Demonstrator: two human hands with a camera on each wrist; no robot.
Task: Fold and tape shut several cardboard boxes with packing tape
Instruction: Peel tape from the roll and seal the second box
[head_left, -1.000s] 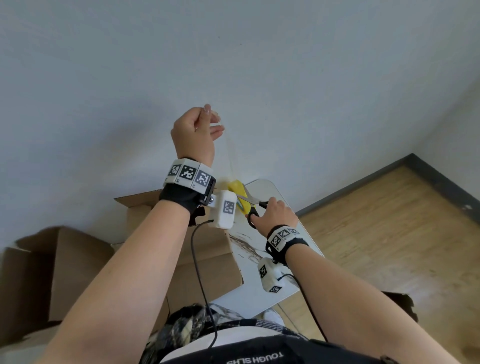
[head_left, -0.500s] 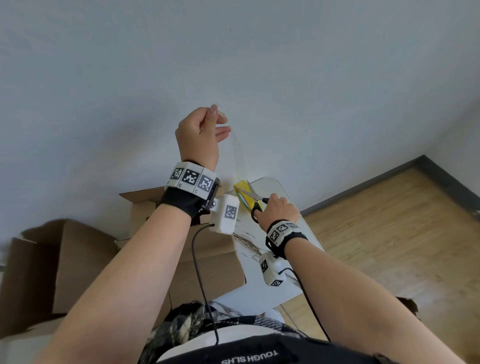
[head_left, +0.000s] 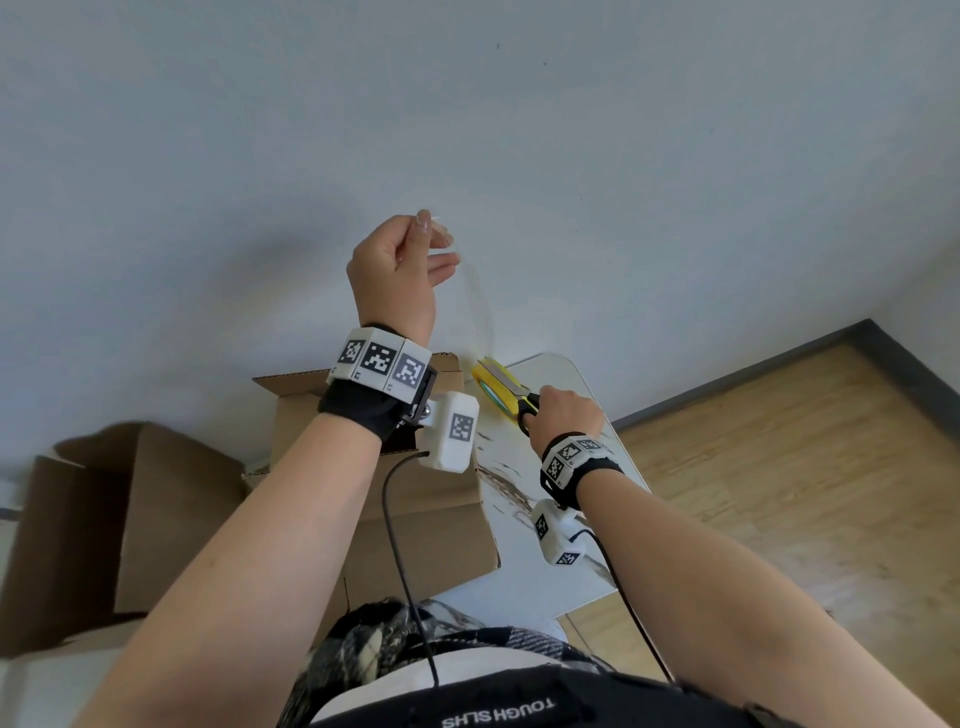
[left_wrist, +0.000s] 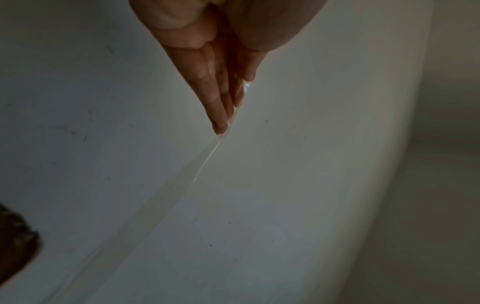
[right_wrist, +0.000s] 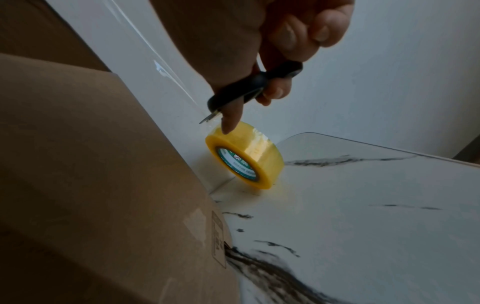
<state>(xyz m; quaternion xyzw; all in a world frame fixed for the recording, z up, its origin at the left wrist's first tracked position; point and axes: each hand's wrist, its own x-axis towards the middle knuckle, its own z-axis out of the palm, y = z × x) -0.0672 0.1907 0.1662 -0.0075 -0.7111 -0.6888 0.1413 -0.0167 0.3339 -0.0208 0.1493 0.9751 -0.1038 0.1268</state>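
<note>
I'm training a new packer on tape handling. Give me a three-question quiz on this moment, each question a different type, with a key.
1. True or false: the left hand pinches the tape strip and holds it up, away from the roll.
2. Multiple choice: the right hand grips
A. a marker
B. the scissors
C. a box flap
3. Fill in: the roll stands on edge on the ____, beside the box.

Key:
1. True
2. B
3. table
</note>
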